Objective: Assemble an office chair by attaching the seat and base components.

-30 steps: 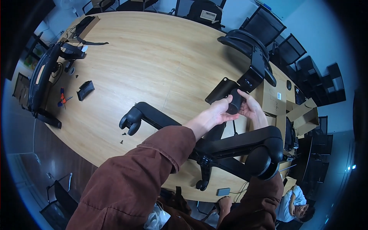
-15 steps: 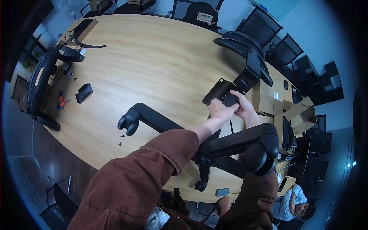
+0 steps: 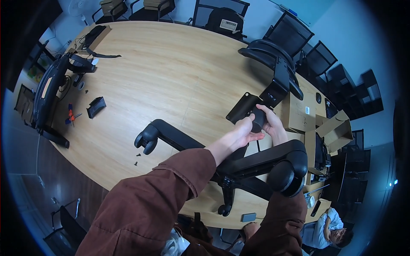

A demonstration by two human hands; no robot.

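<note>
Both hands (image 3: pixel 256 126) on black cylinder (image 3: pixel 257 120) (chair base below)

Chair base (image 3: pixel 239 166) lies on the desk (image 3: pixel 171 72) near its front edge, one caster (image 3: pixel 146 137) pointing left. Small screws (image 3: pixel 137 158) lie just before that caster. Behind the base sits a flat plate (image 3: pixel 242 106); behind that, an armrest assembly (image 3: pixel 273 64). Boxes (image 3: pixel 318 123) stand right. A small bracket (image 3: pixel 95 106) lies far left, a chair back (image 3: pixel 47 91) beyond it.

Cardboard boxes (image 3: pixel 324 123) at table's right edge; orange screwdriver (image 3: pixel 71 114), small black bracket (image 3: pixel 95 106) far left.
</note>
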